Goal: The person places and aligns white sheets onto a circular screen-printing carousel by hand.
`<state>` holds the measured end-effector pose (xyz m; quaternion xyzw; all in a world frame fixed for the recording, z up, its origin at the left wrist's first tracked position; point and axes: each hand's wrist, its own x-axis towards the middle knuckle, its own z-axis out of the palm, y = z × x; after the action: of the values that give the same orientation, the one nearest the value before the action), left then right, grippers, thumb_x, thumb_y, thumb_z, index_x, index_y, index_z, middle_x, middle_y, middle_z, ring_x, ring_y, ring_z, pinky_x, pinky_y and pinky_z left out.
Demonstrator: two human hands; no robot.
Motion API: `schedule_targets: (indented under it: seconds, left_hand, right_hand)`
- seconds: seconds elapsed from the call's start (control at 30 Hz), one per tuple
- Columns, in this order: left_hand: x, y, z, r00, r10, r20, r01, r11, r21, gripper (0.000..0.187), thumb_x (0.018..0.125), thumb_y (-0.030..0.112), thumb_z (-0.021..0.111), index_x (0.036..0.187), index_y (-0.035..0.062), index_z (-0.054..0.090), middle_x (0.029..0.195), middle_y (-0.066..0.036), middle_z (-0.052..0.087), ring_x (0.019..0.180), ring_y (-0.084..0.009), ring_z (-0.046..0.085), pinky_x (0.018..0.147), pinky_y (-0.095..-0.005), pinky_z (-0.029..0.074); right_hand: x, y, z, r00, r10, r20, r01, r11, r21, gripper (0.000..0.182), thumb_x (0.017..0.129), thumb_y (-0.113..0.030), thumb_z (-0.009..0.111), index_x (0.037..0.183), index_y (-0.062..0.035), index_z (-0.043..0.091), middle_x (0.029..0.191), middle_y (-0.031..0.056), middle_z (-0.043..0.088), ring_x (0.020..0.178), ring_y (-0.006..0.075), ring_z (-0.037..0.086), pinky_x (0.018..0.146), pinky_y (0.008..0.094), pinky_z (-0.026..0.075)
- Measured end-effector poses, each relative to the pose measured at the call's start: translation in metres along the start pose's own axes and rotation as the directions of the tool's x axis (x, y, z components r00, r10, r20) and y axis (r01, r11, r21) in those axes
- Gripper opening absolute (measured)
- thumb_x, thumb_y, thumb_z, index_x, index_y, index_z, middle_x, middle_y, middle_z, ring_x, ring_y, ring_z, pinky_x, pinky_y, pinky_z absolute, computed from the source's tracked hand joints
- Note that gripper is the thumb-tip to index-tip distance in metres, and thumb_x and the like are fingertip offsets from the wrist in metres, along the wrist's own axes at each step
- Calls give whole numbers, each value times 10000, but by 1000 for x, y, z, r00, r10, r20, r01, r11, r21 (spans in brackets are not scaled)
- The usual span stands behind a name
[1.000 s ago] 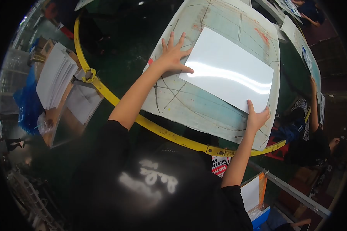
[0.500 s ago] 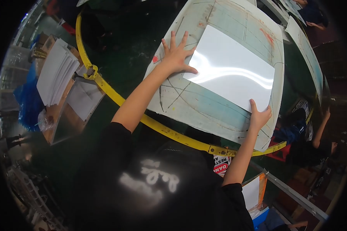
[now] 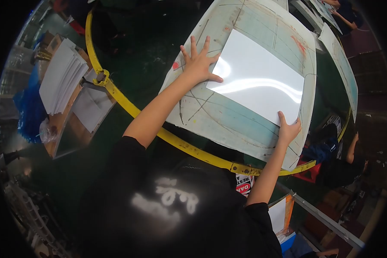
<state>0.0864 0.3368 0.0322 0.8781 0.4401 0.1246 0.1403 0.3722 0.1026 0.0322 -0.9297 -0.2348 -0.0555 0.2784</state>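
Observation:
A glossy white sheet (image 3: pixel 258 73) lies at a slant on a pale, stained board (image 3: pixel 232 116) marked with dark lines. My left hand (image 3: pixel 198 64) rests at the sheet's left edge with its fingers spread wide, the thumb and a fingertip by the edge and the palm over the board. At the lower right corner of the sheet is my right hand (image 3: pixel 289 130), its thumb stretched along the lower edge and apart from the other fingers. Bright light reflections cross the sheet between the hands.
A yellow curved rail (image 3: pixel 124 102) runs below the board. Stacked white sheets (image 3: pixel 64 79) stand on a wooden stand at the left. Another board (image 3: pixel 340 64) is at the right. People's arms show at the right edge, and a warning sign (image 3: pixel 244 185) lies below the rail.
Both hands stay at the sheet in nearly the same pose. The side stacks and other board appear slightly shifted in view, and the co-worker's arm at the right has moved left and down.

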Motion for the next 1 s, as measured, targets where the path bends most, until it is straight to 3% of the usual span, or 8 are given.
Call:
schedule_targets:
  seconds: [0.23,0.43,0.53,0.83,1.0]
  left_hand:
    - [0,2,-1,999,-39,28,39,999,-5,927,446,678,738,1278,324,535,1533,-134,-32,1316,-487,-237,920,-734,-134]
    - [-8,7,-1,995,-30,-95,31,999,11,825,496,624,755,1234,300,580,1532,-126,31,1334,-478,-188,911,-762,-96]
    - [-10,15,-11,997,-75,1,74,996,54,803,513,609,756,1234,305,577,1532,-109,55,1342,-471,-160,918,-765,-82]
    - [-3,30,-21,999,-24,49,9,958,285,750,561,589,744,1226,286,578,1530,-88,84,1357,-455,-114,935,-763,-72]
    - [3,43,-28,992,-30,126,-23,917,398,748,592,579,742,1219,204,584,1531,-74,98,1366,-439,-100,959,-741,-69]
  right_hand:
    - [0,-1,1,1000,19,3,-19,1000,-13,953,551,-504,809,1239,49,450,1217,218,466,1132,361,477,955,423,396]
    - [0,-3,0,998,54,29,-52,996,-69,960,549,-541,789,1254,16,451,1228,203,468,1141,350,478,967,442,377]
    - [1,-2,0,997,73,38,-69,994,-80,953,554,-552,778,1254,6,454,1224,197,472,1146,341,475,984,451,350]
    - [-2,-12,-6,995,81,65,-76,994,-77,919,562,-523,771,1248,2,460,1201,193,485,1141,344,466,1002,460,305]
    - [-3,-17,-12,991,103,90,-95,991,-90,854,561,-506,779,1195,-3,506,1202,192,479,1135,330,461,986,473,307]
